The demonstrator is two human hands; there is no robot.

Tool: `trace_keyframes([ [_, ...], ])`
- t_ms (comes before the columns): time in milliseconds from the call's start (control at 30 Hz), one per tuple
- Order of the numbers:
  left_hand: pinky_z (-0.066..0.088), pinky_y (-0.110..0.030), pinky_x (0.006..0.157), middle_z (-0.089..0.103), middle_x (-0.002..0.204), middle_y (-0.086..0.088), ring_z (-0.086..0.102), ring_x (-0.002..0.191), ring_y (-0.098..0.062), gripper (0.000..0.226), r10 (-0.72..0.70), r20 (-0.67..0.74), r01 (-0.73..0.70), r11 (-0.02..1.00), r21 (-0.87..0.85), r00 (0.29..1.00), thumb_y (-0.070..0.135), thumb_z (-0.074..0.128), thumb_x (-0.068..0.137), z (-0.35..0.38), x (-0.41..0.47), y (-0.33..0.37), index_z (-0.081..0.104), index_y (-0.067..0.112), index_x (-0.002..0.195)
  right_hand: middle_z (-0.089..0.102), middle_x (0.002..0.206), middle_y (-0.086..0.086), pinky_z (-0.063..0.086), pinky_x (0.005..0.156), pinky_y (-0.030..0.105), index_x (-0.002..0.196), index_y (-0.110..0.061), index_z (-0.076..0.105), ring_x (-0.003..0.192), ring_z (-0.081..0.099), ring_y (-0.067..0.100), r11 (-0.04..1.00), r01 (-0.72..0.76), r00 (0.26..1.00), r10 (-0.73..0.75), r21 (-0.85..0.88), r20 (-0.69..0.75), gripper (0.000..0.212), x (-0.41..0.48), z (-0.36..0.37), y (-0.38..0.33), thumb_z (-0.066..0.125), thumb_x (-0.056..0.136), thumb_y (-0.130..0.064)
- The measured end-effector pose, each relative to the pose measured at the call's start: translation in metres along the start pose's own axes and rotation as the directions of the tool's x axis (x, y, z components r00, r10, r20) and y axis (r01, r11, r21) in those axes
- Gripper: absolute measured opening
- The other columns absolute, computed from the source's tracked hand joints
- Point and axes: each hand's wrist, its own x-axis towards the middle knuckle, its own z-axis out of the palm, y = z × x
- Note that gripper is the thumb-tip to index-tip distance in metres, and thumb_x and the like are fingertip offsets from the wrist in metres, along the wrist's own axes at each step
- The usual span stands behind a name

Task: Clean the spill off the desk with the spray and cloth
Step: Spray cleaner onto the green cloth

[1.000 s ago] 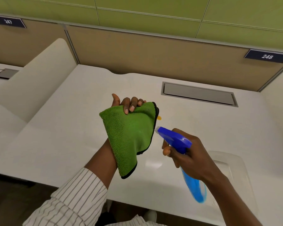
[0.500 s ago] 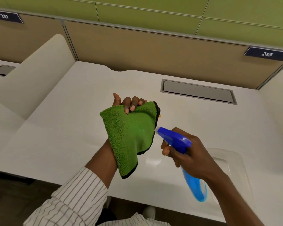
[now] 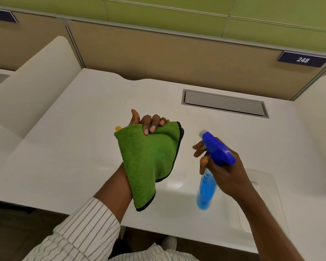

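So the person's got both hands up over the white surface (image 3: 68, 147) right now. The left hand (image 3: 149, 123) has its fingers (image 3: 148, 127) curled tight over the top edge of a green cloth (image 3: 149, 159), which hangs down in front of the wrist and off the surface, black trim showing along its edges. The right hand (image 3: 224, 170) is wrapped around the neck of a blue spray bottle (image 3: 215, 153), fingers closed on it near the trigger, nozzle aimed up and away toward the far side, the clear blue body dangling below the hand. Cloth and bottle are near each other but not touching. There's a small yellow spot (image 3: 118, 128) on the surface just left of the cloth's top corner, and the cloth covers whatever lies right next to it, so I can't tell how far the spill spreads. Further back there's a grey recessed flap (image 3: 224, 103) set into the surface, and a clear plastic tray (image 3: 267, 185) sits under the right forearm. White dividers stand on both sides, and a tag reading 248 (image 3: 302, 59) is on the back panel. A striped sleeve (image 3: 87, 223) covers the left arm.
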Motion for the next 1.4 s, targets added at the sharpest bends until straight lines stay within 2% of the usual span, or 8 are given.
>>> trace_keyframes([
  [67, 0.039, -0.037, 0.092, 0.046, 0.046, 0.0, 0.045, 0.066, -0.024, 0.099, 0.0, 0.147, -0.004, 1.0, 0.027, 0.989, 0.061, 0.008, 0.11, -0.019, -0.002, -0.009, 0.047, 0.015, 0.031, 0.075, 0.105, -0.001, 0.064, 0.071, 0.03, 0.114, -0.008, 0.065, 0.079, 0.072, 0.016, 1.0, 0.019, 0.998, -0.018, 0.02, -0.06, 0.031, 0.003, -0.007, 0.014, 0.057, 0.096, 0.017],
  [267, 0.037, -0.039, 0.104, 0.061, 0.059, 0.003, 0.065, 0.077, -0.02, 0.094, -0.091, 0.357, 0.027, 0.983, 0.182, 0.93, 0.065, 0.008, 0.105, -0.045, 0.004, -0.014, 0.067, 0.021, 0.046, 0.071, 0.114, 0.012, 0.065, 0.09, 0.039, 0.125, 0.011, 0.059, 0.097, 0.075, 0.026, 1.0, 0.014, 0.971, -0.015, -0.004, -0.238, 0.031, 0.022, -0.027, 0.04, 0.062, 0.097, -0.001],
  [367, 0.037, -0.04, 0.104, 0.061, 0.06, 0.002, 0.065, 0.077, -0.021, 0.09, -0.093, 0.356, 0.037, 0.986, 0.162, 0.93, 0.066, 0.014, 0.103, -0.053, 0.0, -0.019, 0.066, 0.02, 0.046, 0.072, 0.116, 0.009, 0.063, 0.097, 0.04, 0.129, 0.01, 0.06, 0.102, 0.075, 0.03, 1.0, -0.009, 0.957, 0.002, -0.021, -0.291, 0.049, 0.031, -0.037, 0.049, 0.067, 0.091, -0.019],
  [567, 0.035, -0.04, 0.107, 0.059, 0.058, 0.003, 0.064, 0.075, -0.02, 0.083, -0.132, 0.324, 0.063, 0.975, 0.213, 0.937, 0.067, 0.028, 0.099, -0.06, -0.005, -0.018, 0.065, 0.019, 0.043, 0.07, 0.123, 0.013, 0.058, 0.105, 0.052, 0.13, 0.009, 0.06, 0.108, 0.073, 0.037, 0.99, -0.12, 0.916, 0.081, -0.075, -0.392, 0.031, 0.047, -0.063, 0.075, 0.062, 0.1, 0.001],
  [800, 0.039, -0.037, 0.099, 0.053, 0.05, 0.003, 0.061, 0.067, -0.02, 0.101, -0.158, 0.186, 0.119, 0.972, 0.203, 0.97, 0.064, 0.004, 0.108, -0.06, -0.01, -0.025, 0.058, 0.018, 0.034, 0.069, 0.127, 0.015, 0.056, 0.106, 0.054, 0.13, 0.011, 0.06, 0.112, 0.07, 0.044, 0.985, -0.158, 0.89, 0.113, -0.067, -0.442, 0.031, 0.056, -0.078, 0.083, 0.061, 0.102, -0.002],
  [1000, 0.041, -0.037, 0.098, 0.053, 0.05, 0.002, 0.06, 0.068, -0.021, 0.092, -0.162, 0.192, 0.123, 0.972, 0.199, 0.968, 0.064, 0.016, 0.104, -0.058, -0.013, -0.027, 0.058, 0.019, 0.035, 0.07, 0.121, 0.004, 0.057, 0.102, 0.032, 0.133, 0.005, 0.061, 0.098, 0.076, 0.007, 0.972, -0.228, 0.864, 0.172, -0.062, -0.474, 0.034, 0.055, -0.077, 0.092, 0.064, 0.101, -0.006],
  [1267, 0.041, -0.037, 0.096, 0.049, 0.048, 0.002, 0.056, 0.065, -0.021, 0.098, -0.15, 0.129, 0.132, 0.982, 0.132, 0.98, 0.06, 0.009, 0.111, -0.055, -0.016, -0.025, 0.053, 0.019, 0.033, 0.066, 0.133, 0.01, 0.054, 0.104, 0.04, 0.142, -0.011, 0.053, 0.117, 0.064, 0.022, 0.932, -0.35, 0.706, 0.194, -0.098, -0.681, 0.084, 0.02, -0.047, 0.078, 0.073, 0.075, -0.058],
  [1400, 0.04, -0.038, 0.099, 0.048, 0.048, 0.001, 0.053, 0.066, -0.022, 0.098, -0.159, 0.124, 0.145, 0.983, 0.116, 0.98, 0.059, 0.01, 0.112, -0.056, -0.019, -0.016, 0.051, 0.019, 0.033, 0.073, 0.111, -0.003, 0.063, 0.095, 0.047, 0.119, -0.025, 0.065, 0.098, 0.071, 0.013, 0.953, -0.304, 0.561, 0.176, -0.003, -0.809, 0.057, -0.017, -0.017, 0.077, 0.075, 0.078, -0.063],
])
